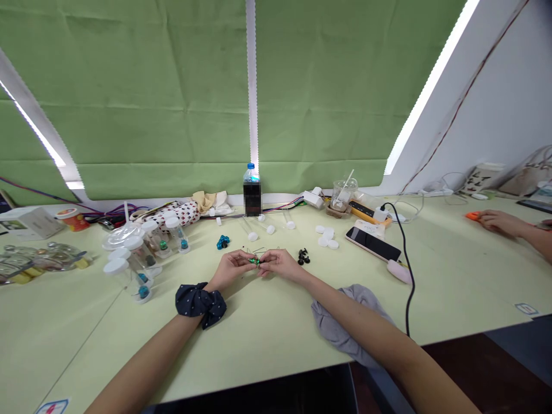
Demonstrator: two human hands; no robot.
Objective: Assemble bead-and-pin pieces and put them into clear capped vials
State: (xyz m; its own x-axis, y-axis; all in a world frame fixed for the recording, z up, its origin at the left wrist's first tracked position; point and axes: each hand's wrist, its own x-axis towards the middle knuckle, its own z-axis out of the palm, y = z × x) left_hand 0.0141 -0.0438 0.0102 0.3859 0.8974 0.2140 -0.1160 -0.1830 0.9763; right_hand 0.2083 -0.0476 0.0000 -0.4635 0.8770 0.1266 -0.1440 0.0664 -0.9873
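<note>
Green bead piece [254, 261], crosswise — pinched by left hand [230, 269], right hand [281, 264]

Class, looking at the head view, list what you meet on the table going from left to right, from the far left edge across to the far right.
white box → capped vials → left hand → green beads → right hand → black beads → white caps → phone → another person's hand

Scrunchie [200, 303]: navy, white-dotted. Beads [254, 261]: green; further beads [222, 242] blue, others [303, 256] black. Worktop [267, 322]: pale green; cloth [340, 333] grey.
</note>
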